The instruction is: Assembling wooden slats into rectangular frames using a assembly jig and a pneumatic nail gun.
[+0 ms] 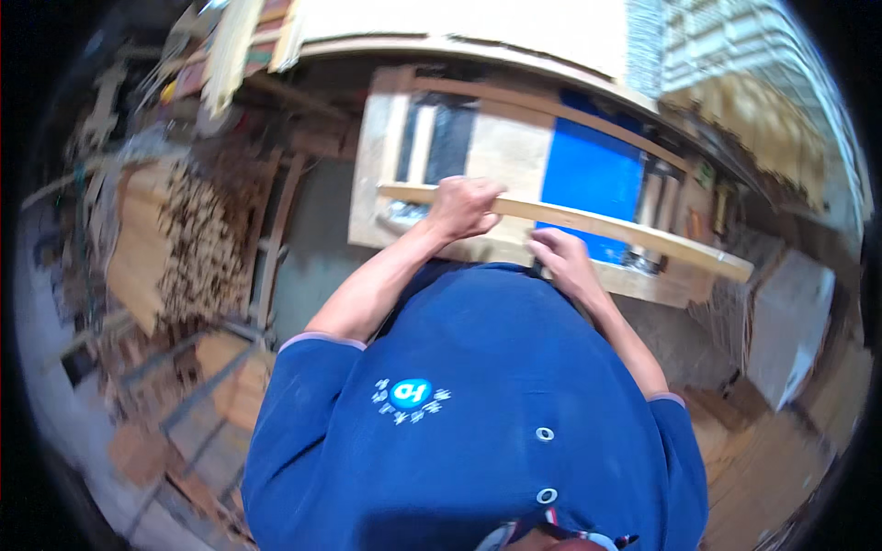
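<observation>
A long pale wooden strip (pixel 634 232) lies slantwise above the workbench (pixel 510 138), its right end nearer to me. My left hand (pixel 464 208) is closed around it near its left end. Just below the strip, close to my shirt front, is my right hand (pixel 563 260), apart from the wood. Its fingers are curled in, and a small dark shape shows beside them; what they hold, if anything, is hidden. A blue panel (pixel 593 179) is set in the bench top beyond my right hand.
Dark strips (pixel 450 142) and wooden rails cross the bench. At left stands a large stack of thin wooden pieces (pixel 202 248). Stacked boards (pixel 785 317) stand off the bench's right end. A broad white surface (pixel 469 23) borders the far side, with bundled wood (pixel 758 119) at far right.
</observation>
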Tool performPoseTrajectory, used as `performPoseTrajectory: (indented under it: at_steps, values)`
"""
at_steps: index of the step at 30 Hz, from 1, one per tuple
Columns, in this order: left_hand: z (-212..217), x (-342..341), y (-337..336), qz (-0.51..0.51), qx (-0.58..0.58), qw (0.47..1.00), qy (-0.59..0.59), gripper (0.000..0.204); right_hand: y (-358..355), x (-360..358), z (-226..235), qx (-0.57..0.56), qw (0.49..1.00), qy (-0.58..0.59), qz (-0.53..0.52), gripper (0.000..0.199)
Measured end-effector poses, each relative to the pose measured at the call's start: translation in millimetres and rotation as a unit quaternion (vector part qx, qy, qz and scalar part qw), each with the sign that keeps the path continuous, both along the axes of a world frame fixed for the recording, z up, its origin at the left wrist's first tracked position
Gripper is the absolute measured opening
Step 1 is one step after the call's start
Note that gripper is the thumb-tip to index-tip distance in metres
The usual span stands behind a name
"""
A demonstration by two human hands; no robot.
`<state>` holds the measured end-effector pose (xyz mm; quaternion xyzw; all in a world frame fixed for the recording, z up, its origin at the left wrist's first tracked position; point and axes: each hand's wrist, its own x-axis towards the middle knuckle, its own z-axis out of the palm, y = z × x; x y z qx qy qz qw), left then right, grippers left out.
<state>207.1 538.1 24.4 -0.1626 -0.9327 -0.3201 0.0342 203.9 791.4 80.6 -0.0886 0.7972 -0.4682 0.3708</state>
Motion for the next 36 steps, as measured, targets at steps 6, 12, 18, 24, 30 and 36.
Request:
performPoseTrajectory:
  at_steps: [6,12,18,24,30,36]
  values:
    - [-60.5,24.0,-9.7,-0.031,-0.076,0.990,-0.113,0.041,29.5,-25.2,-10.3,0.142,0.772,0.609,0.114,0.034]
    - [-76.5,36.8,15.0,-0.014,-0.026,0.999,-0.019,0.046,78.2,-23.5,-80.2,0.208,0.923,0.256,0.199,0.030]
    - [-94.1,53.9,25.0,0.003,-0.002,1.000,-0.009,0.039,81.5,-26.2,-101.4,0.211,0.921,0.261,0.200,0.025]
    - [-101.2,42.3,18.9,-0.029,0.051,0.998,0.003,0.030,99.7,-10.7,-130.5,0.119,0.895,0.404,0.144,0.018]
    - [-102.7,62.3,7.5,0.030,0.007,0.999,-0.045,0.023,74.8,11.9,-159.8,0.168,0.912,0.370,0.050,0.018]
    - [-101.6,50.4,24.7,0.010,0.012,0.998,-0.064,0.024,91.5,11.2,-147.4,0.141,0.950,0.279,0.013,0.019]
